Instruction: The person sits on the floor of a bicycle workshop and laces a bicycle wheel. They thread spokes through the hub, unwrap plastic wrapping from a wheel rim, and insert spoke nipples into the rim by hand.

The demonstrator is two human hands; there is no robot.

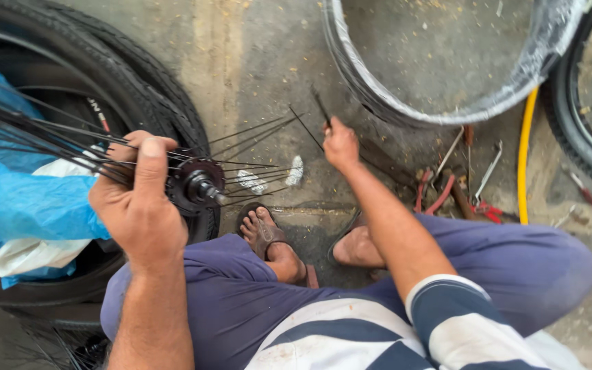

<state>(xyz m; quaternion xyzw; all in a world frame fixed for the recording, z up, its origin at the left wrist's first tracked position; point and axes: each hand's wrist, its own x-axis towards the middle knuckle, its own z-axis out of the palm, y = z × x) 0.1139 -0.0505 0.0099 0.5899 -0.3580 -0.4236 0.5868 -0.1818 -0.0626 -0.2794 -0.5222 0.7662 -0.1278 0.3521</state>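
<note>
With many black spokes (49,140) already fanned from the hub (196,183) clasped in the left hand (138,199), the right hand (340,145) pinches one loose spoke (321,106), the wrapped rim (447,109) not yet laced.

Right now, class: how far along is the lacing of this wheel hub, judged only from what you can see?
Done: many black spokes already sit in the hub. In hand: the left hand grips the hub and spoke bundle, while the right hand holds one loose spoke. Left: the spokes fan out free, and the plastic-wrapped rim lies apart, unjoined.
</note>
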